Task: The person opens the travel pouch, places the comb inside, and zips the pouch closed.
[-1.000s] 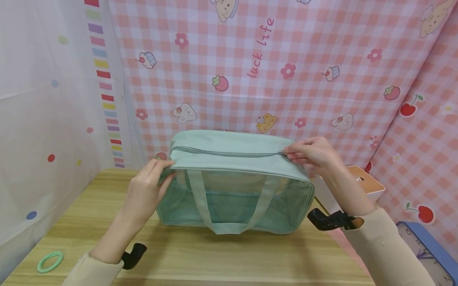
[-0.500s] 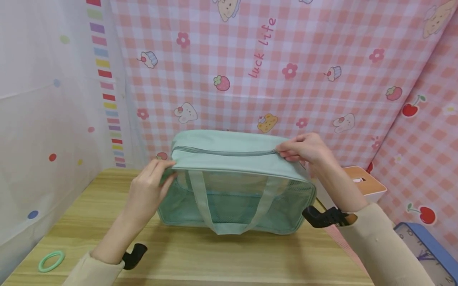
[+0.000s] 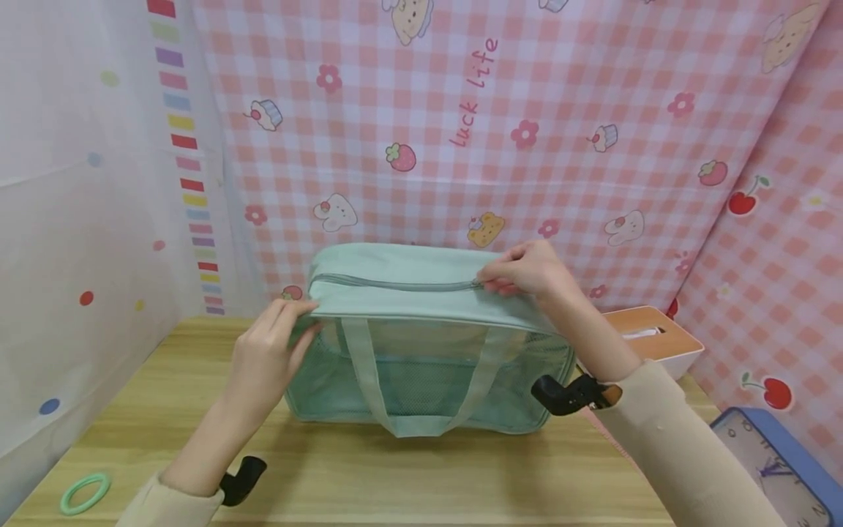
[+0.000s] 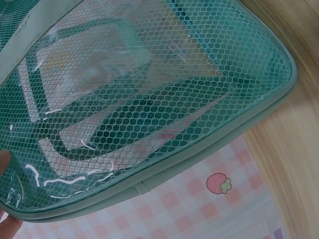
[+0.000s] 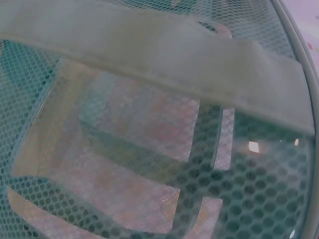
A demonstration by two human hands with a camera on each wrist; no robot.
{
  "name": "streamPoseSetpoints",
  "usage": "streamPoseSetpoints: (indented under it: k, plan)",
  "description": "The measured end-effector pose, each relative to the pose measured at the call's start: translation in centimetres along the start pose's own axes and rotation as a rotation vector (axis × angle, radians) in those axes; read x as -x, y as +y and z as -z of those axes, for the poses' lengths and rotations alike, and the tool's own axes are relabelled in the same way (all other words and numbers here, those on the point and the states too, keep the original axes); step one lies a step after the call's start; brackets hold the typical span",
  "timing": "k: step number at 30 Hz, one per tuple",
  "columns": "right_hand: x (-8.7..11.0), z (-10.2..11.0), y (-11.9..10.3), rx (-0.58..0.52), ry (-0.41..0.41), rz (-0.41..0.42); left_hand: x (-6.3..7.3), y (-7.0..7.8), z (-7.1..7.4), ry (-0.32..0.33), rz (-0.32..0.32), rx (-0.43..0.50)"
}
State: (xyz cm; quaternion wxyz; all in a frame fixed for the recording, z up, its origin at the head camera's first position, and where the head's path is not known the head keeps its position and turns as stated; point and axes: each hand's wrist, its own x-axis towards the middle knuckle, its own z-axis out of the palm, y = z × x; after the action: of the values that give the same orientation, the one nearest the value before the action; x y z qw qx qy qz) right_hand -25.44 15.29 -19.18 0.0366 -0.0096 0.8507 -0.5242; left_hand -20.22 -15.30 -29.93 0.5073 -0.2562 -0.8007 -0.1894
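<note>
A mint-green bag [image 3: 402, 304] with see-through mesh sides stands upright on the wooden table, its carry strap [image 3: 421, 424] hanging down the front. At the bag's upper left corner, my left hand [image 3: 263, 359] pinches the edge between thumb and fingers. My right hand [image 3: 535, 269] pinches the zipper pull on top, right of the middle; the fingertips mostly cover the pull. Leftward from there runs the grey zipper [image 3: 395, 285]. The left wrist view shows the bag's mesh side [image 4: 164, 119] with fingertips at its lower left corner. Strap [image 5: 149, 47] and mesh fill the right wrist view.
A white tissue box [image 3: 648, 329] with a wood-coloured lid stands behind my right forearm. A blue-framed clock [image 3: 780, 461] is at the lower right, and a green ring [image 3: 85, 494] lies at the table's left. Patterned curtains [image 3: 421, 197] hang close behind the bag.
My right hand has moved left along the bag's top, taking the zipper pull with it. The left hand keeps its grip on the corner, and the bag stays in place.
</note>
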Motion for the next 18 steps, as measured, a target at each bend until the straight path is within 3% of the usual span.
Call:
streamPoseSetpoints:
  k: [18]
  plan:
    - [-0.6, -2.9, -1.2, 0.034, -0.026, 0.033, -0.1, 0.1, 0.2, -0.019, 0.008, 0.002]
